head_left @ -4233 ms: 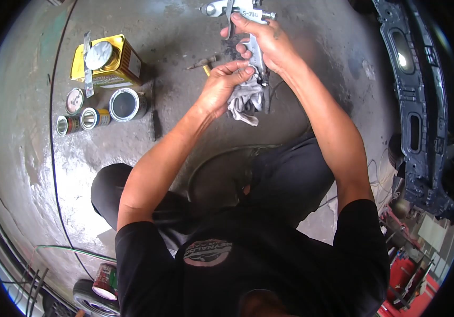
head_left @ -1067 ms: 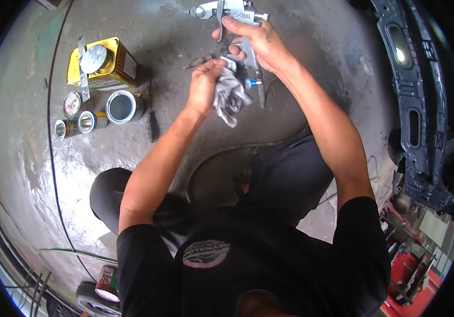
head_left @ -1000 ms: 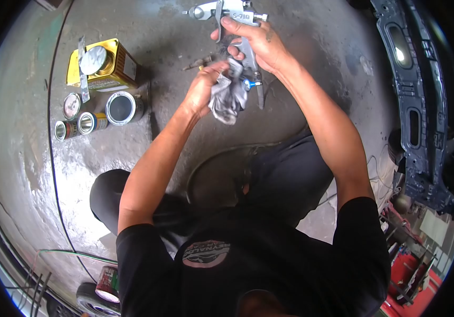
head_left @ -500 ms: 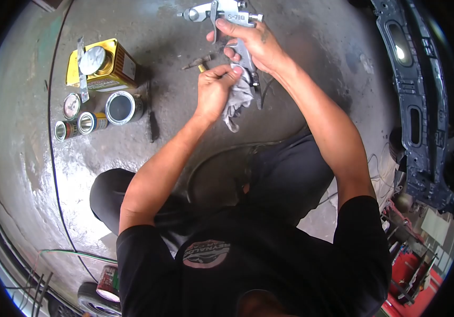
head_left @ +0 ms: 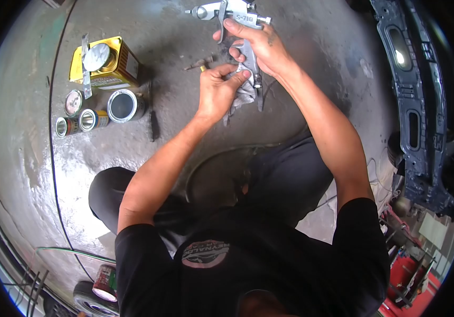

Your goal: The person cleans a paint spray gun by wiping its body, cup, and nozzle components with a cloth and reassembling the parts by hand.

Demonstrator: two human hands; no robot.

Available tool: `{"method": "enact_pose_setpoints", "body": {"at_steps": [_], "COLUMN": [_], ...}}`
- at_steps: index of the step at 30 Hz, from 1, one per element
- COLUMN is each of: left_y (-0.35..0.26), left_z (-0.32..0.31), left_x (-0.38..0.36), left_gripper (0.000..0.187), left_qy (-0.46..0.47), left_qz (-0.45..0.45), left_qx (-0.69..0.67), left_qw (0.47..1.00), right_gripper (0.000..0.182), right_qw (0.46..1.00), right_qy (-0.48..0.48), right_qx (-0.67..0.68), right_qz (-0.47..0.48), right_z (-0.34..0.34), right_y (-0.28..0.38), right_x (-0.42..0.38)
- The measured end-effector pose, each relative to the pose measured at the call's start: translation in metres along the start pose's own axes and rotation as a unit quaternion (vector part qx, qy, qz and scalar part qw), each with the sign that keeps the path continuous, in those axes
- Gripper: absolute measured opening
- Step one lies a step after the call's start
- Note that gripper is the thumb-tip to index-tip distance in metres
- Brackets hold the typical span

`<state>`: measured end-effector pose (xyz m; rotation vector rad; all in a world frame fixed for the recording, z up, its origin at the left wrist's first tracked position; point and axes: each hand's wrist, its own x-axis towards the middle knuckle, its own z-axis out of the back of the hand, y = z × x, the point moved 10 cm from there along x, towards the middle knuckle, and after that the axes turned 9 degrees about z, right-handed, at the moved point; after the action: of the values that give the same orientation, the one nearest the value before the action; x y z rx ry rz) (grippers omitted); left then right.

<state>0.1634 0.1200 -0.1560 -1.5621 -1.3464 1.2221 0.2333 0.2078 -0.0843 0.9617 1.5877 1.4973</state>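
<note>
A silver spray gun (head_left: 244,20) marked S-710 is at the top of the head view, its nozzle pointing left. My right hand (head_left: 266,48) is wrapped round its upper body and handle. A crumpled grey-white rag (head_left: 244,94) is pinched in my left hand (head_left: 220,91), pressed against the lower end of the handle. The rag's loose part hangs below my fingers. Part of the handle is hidden by my right fingers and the rag. A small yellow-ended tool (head_left: 202,68) shows just above my left hand; I cannot make out its kind.
On the floor to the left stand a yellow square can (head_left: 126,63) with a metal strip across it, an open can of dark paint (head_left: 123,105) and smaller tins (head_left: 88,120). A dark car panel (head_left: 413,128) stands at right. A hose (head_left: 206,164) runs near my legs.
Both hands and the spray gun have shifted slightly right and down. My left hand has moved closer to the handle's end, and the rag is bunched up, hanging less low.
</note>
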Motion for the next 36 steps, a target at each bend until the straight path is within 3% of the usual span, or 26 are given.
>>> {"method": "enact_pose_setpoints", "body": {"at_steps": [3, 4, 7, 9, 12, 15, 17, 19, 21, 26, 31, 35, 36], "left_y": [0.039, 0.036, 0.038, 0.025, -0.005, 0.009, 0.04, 0.026, 0.03, 0.022, 0.047, 0.025, 0.02], "left_z": [-0.007, -0.013, -0.016, -0.004, 0.007, 0.018, 0.02, 0.005, -0.016, -0.005, 0.001, -0.028, -0.03], "left_x": [0.007, 0.003, 0.004, 0.009, 0.002, 0.006, 0.02, 0.012, 0.01, 0.01, 0.007, -0.002, 0.002], "left_gripper": [0.013, 0.015, 0.014, 0.013, 0.015, 0.018, 0.019, 0.018, 0.017, 0.013, 0.021, 0.017, 0.021], "left_qy": [0.071, 0.111, 0.152, 0.089, -0.018, -0.048, 0.014, 0.085, 0.155, 0.053, 0.034, 0.16, 0.141], "left_qz": [0.18, 0.209, 0.158, 0.076, -0.007, 0.042, 0.147, 0.185, 0.158, 0.078, 0.24, 0.219, 0.168], "left_qx": [-0.296, -0.308, -0.249, -0.121, 0.074, -0.076, -0.285, -0.324, -0.249, -0.037, -0.278, -0.271, -0.26], "left_qw": [0.936, 0.922, 0.943, 0.986, 0.997, 0.995, 0.947, 0.924, 0.943, 0.995, 0.929, 0.924, 0.94], "right_gripper": [0.033, 0.033, 0.032, 0.033, 0.033, 0.032, 0.033, 0.034, 0.031, 0.029, 0.033, 0.038, 0.04], "right_qw": [1.0, 1.0, 1.0, 1.0, 1.0, 0.999, 0.999, 0.999, 0.998, 0.999, 0.995, 0.993, 0.991], "right_qy": [0.013, 0.015, 0.015, 0.013, 0.003, 0.016, 0.025, 0.026, 0.036, 0.031, 0.081, 0.114, 0.128], "right_qx": [0.01, 0.007, 0.001, -0.005, 0.001, 0.026, 0.041, 0.041, 0.048, 0.008, 0.048, 0.037, 0.034], "right_qz": [-0.001, -0.004, -0.015, -0.015, -0.011, -0.02, -0.016, -0.006, 0.004, 0.026, 0.015, 0.016, 0.024], "right_z": [-0.002, -0.003, -0.003, -0.005, -0.001, 0.004, 0.006, 0.007, 0.005, 0.0, 0.004, 0.0, -0.004], "right_y": [0.0, -0.001, -0.009, -0.009, -0.007, -0.002, 0.004, 0.008, 0.006, 0.002, 0.016, 0.026, 0.029], "right_x": [0.001, 0.001, 0.0, 0.001, 0.0, 0.002, 0.004, 0.004, 0.005, 0.003, 0.005, 0.0, -0.001]}}
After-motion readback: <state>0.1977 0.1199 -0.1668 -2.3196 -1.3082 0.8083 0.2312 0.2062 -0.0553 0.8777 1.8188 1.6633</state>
